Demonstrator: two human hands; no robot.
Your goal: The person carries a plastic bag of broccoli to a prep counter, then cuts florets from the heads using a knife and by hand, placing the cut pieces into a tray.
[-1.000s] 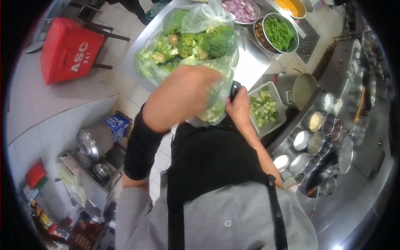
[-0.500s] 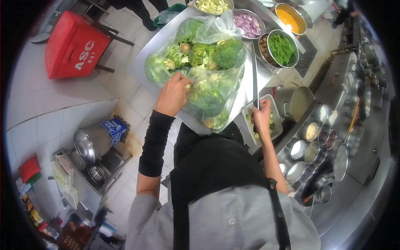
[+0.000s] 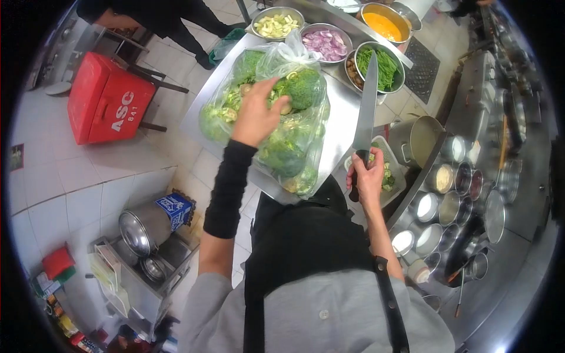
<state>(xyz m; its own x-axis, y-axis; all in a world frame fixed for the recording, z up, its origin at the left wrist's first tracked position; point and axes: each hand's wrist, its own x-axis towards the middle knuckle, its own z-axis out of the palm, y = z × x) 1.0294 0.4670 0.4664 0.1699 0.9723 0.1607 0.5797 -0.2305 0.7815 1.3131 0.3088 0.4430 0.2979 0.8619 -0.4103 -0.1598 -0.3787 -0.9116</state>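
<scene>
A large clear plastic bag (image 3: 315, 138), torn open at the top, holds several heads of broccoli (image 3: 307, 88) on a steel table (image 3: 340, 100). Over the opening reaches my left hand (image 3: 258, 117), fingers spread; whether it touches the broccoli I cannot tell. In my right hand (image 3: 369, 173) is a kitchen knife (image 3: 367, 106), gripped by its dark handle, its long blade pointing away from me. Below that hand, a white plastic basket (image 3: 400, 187) holds green pieces, partly hidden by the hand.
Bowls of sliced purple onions (image 3: 325, 45), pale green chunks (image 3: 276, 25), green beans (image 3: 379, 69) and an orange liquid (image 3: 385, 25) line the far side. A big pot (image 3: 425, 138) and counter of containers stand right. Left are a red box (image 3: 109, 100) and another person's legs (image 3: 197, 26).
My left hand has moved up and forward over the broccoli, its fingers spreading. The knife has turned so its blade shows broad side. The head view has shifted slightly, showing more of the other person.
</scene>
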